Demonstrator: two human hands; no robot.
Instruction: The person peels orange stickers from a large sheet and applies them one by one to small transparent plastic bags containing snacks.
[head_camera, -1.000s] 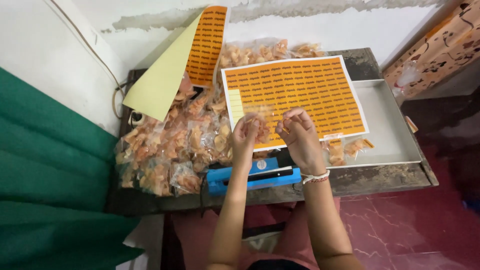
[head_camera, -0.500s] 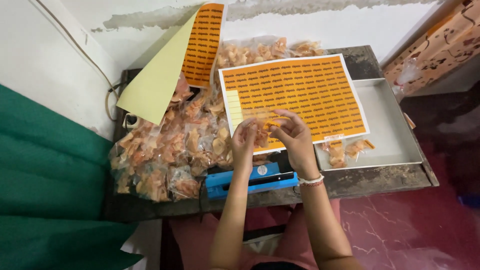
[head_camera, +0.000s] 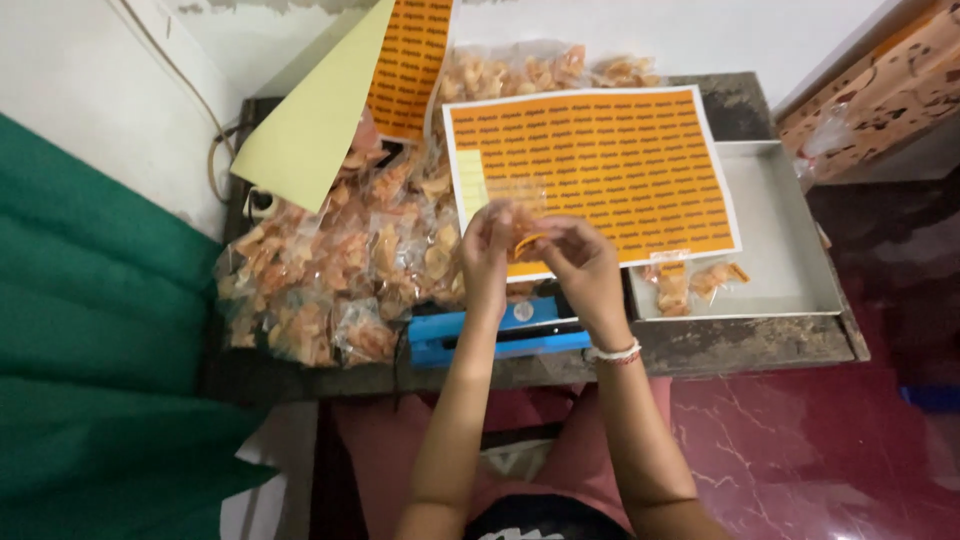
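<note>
From the head view, the left hand (head_camera: 488, 248) and right hand (head_camera: 580, 262) pinch a small clear snack packet (head_camera: 520, 228) between fingertips, possibly with an orange sticker, just above the blue sealer (head_camera: 495, 335), before the orange label sheet (head_camera: 592, 170).

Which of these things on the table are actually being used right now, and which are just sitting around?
In use:
left hand
right hand
small snack packet held between both hands
orange sticker sheet just behind the hands

Lying about:
heap of filled snack bags
blue sealer
grey tray
peeled yellow backing sheet
cardboard box
</note>
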